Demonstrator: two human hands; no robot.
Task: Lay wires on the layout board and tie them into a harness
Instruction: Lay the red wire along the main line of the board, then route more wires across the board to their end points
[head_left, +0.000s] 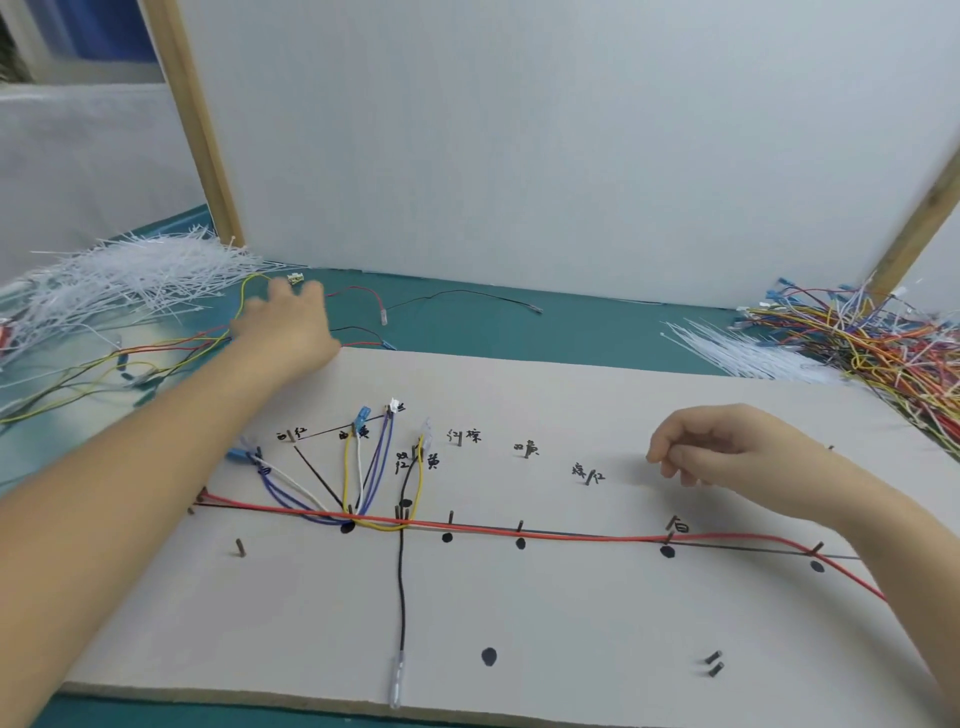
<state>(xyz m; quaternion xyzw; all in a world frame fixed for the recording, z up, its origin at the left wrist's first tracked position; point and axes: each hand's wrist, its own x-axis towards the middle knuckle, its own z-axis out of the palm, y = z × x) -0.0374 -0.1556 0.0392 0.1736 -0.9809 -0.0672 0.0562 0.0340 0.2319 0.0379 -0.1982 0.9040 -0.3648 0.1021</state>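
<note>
The white layout board (571, 623) lies before me with nails, black dots and handwritten labels. A long red wire (571, 535) runs along its drawn line; yellow, white, purple and black wires (358, 483) fan up to small connectors. A black wire (401, 587) drops toward the near edge. My left hand (285, 322) reaches past the board's far edge with fingers spread over loose wires (156, 353) on the green table; a yellow wire (249, 291) curves beside it. My right hand (727, 447) hovers over the board's right part, fingers loosely curled, holding nothing.
A heap of white cable ties (119, 280) lies at the far left. More cable ties (748, 353) and a tangle of coloured wires (872, 343) sit at the far right. A white panel (519, 156) with wooden posts stands behind the board.
</note>
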